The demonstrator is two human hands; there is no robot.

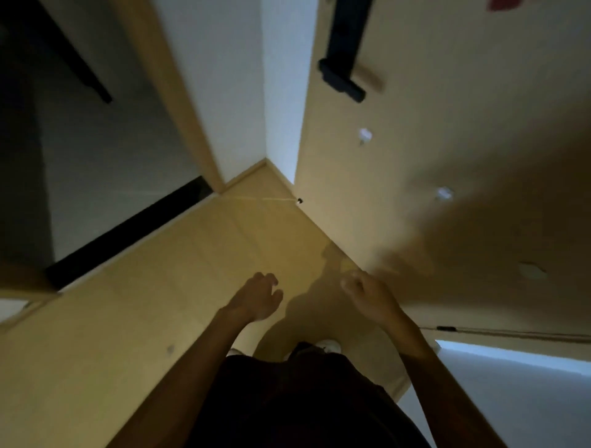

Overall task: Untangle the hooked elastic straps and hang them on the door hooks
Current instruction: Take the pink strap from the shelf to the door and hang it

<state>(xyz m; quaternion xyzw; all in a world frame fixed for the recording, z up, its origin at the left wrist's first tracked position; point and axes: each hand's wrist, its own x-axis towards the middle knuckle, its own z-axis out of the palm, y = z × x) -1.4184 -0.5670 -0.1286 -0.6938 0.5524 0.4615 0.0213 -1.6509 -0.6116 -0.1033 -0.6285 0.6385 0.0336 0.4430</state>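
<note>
My left hand (256, 297) hangs over the wooden floor with loosely curled fingers and holds nothing. My right hand (364, 292) is blurred and curled into a fist close to the door (479, 128); nothing shows in it. Three small white hooks are stuck on the door: hook one (364, 136), hook two (444, 193), hook three (531, 271). A thin cord with a black end piece (446, 328) runs along the lower right. Another thin pale line ends at a small black piece (299, 200) by the door's corner. Something red (502, 3) shows at the door's top edge.
A black door handle (342, 76) sticks out high on the door. A white wall corner (265, 96) stands behind, with a dark opening (80, 144) to the left. My feet in pale shoes (327, 345) stand on the wooden floor (160, 303).
</note>
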